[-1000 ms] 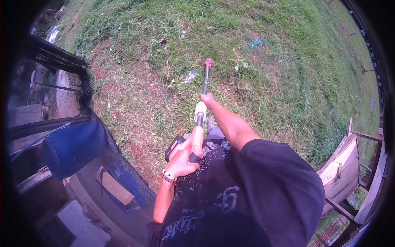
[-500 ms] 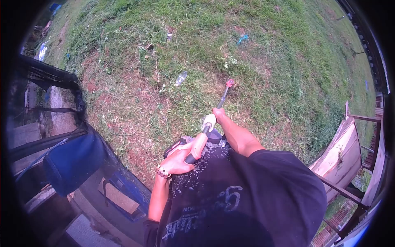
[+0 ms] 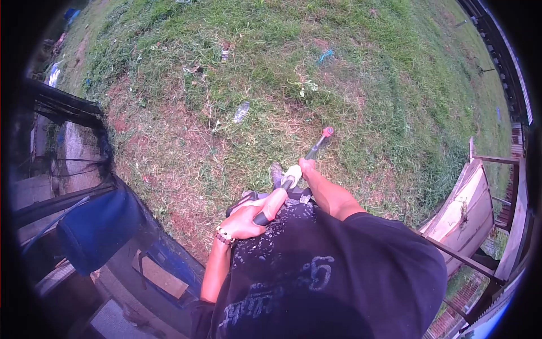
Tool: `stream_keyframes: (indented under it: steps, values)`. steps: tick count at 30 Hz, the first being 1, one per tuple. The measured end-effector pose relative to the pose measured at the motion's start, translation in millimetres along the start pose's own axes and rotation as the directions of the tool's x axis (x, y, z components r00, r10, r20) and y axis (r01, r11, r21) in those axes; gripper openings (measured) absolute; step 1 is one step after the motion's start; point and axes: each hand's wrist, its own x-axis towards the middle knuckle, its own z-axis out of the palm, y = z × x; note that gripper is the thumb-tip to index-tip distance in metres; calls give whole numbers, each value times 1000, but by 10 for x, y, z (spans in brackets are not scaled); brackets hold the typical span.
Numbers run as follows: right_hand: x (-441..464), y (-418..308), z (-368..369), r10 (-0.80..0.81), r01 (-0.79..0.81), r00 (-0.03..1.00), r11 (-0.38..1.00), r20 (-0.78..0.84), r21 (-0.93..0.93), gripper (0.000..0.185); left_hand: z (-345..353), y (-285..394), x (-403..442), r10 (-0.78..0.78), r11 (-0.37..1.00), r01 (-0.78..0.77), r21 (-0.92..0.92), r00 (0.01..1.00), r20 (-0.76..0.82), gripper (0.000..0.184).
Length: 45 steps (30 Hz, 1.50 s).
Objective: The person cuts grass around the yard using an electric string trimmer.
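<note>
A grass trimmer (image 3: 276, 202) slants up and right from my waist, ending in a red head (image 3: 327, 131) over the grass. Around its rear grip my left hand (image 3: 243, 222) is closed, with a beaded bracelet at the wrist. My right hand (image 3: 307, 165) grips the grey shaft farther forward, just past a whitish wrapped part (image 3: 292, 175). Part of a shoe (image 3: 276, 171) shows beside the shaft. The cutting end is too blurred to make out.
A clear plastic bottle (image 3: 241, 112) lies on the grass, with a blue scrap (image 3: 325, 56) beyond it. On the left are a dark-netted frame and a blue cloth (image 3: 99, 230). Wooden boards (image 3: 466, 212) stand at the right.
The trimmer's red head has swung right and come nearer to my body. My right hand has moved right and down with the shaft; my left hand keeps its hold. The view has shifted slightly.
</note>
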Motion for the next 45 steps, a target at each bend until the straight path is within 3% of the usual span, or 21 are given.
stream_keyframes:
  steps: [4, 11, 14, 15, 18, 21, 27, 30, 35, 38, 42, 45]
  values:
    - [-204, -667, 269, -102, 101, 995, 960, 12, -259, 41, -75, 250, 7, -29, 998, 37, 53, 989, -146, 70]
    - [-159, -1434, 969, -248, 322, 931, 904, 268, -282, 46, -48, 552, 186, -88, 995, 101, 13, 914, -395, 62]
    - [-59, -1626, 1188, -258, 352, 899, 907, 354, -232, 45, -36, 600, 320, -127, 989, 144, 14, 908, -400, 59]
    - [-15, -1676, 1243, -254, 350, 897, 907, 362, -233, 45, -102, 647, 376, -224, 968, 246, 40, 928, -300, 83]
    - [110, -1687, 1298, -255, 336, 902, 921, 349, -198, 45, -159, 842, 502, -304, 948, 320, -2, 899, -315, 83]
    - [242, -1604, 1213, -248, 306, 919, 938, 308, -159, 41, -138, 832, 571, -122, 987, 153, 40, 897, -425, 57]
    - [-20, -1371, 387, -136, 147, 980, 986, 146, -73, 42, -153, 740, 585, 5, 997, 20, 73, 946, -325, 68]
    - [183, -1097, 68, -29, 34, 994, 998, 101, -43, 44, -271, 753, 640, -129, 991, 130, 23, 991, -32, 88]
    - [667, -593, -174, 100, -94, 993, 990, -59, 103, 48, -335, 697, 824, -29, 995, 33, -92, 999, 44, 78]
    - [677, -548, -255, 146, -141, 988, 986, -57, 88, 49, -398, 629, 867, -56, 996, 63, -70, 993, 100, 75]
    - [816, -535, 66, 111, -109, 994, 989, -18, 103, 45, -501, 501, 770, -105, 994, 103, 25, 989, 102, 73]
    - [726, -796, 515, 15, -15, 999, 1000, 39, 11, 35, -730, 689, 632, -140, 989, 140, -39, 990, 20, 57]
